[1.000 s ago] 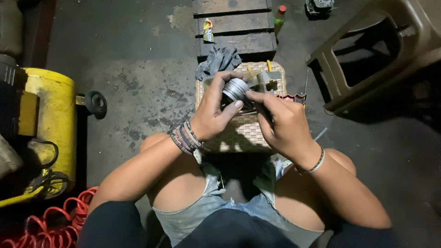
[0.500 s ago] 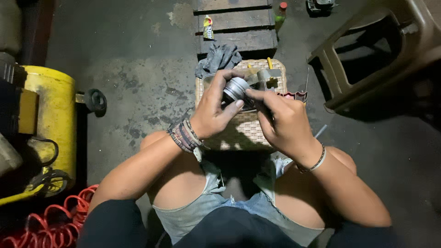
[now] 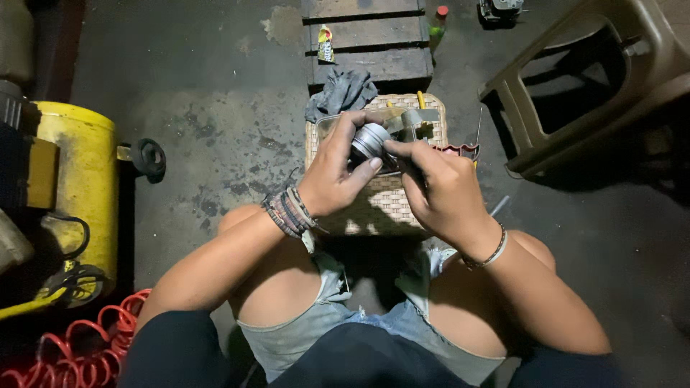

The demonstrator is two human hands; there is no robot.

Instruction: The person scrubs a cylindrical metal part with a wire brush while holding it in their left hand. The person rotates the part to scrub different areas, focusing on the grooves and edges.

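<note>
While both hands meet at upper centre of the frame, the scene reads as follows.

Left hand: the left hand point(image 3: 332, 172) is curled around a small silver cylindrical part point(image 3: 369, 141), fingers over its top and thumb under it, gripping it.

Right hand: the right hand point(image 3: 440, 188) is closed narrow, its fingertips point(image 3: 392, 147) pinched against the side of the cylinder; whether it holds a small tool I cannot tell.

Silver part: held just above the woven stool point(image 3: 388, 205), centre of the frame, between the two hands.

Wrists: stacked braided bracelets point(image 3: 287, 212) on the left wrist, a thin bangle point(image 3: 492, 251) on the right.

Stool top: a clear plastic tray point(image 3: 327, 126) and some pale metal pieces point(image 3: 413, 122) lie on it behind the hands, partly hidden.

Grey rag: a crumpled rag point(image 3: 343, 92) lies at the stool's far edge, touching the dark wooden pallet point(image 3: 366, 36) at top centre.

Left edge: a yellow machine point(image 3: 75, 187) with a black wheel point(image 3: 147, 156) just beside it; a red coiled hose point(image 3: 79, 352) in the lower left corner.

Upper right: a tan plastic stool point(image 3: 575, 79), tilted, well apart from the hands.

Floor: stained grey concrete point(image 3: 208, 108).

Legs: bare knees in frayed denim shorts point(image 3: 323, 323) either side of the woven stool.
</note>
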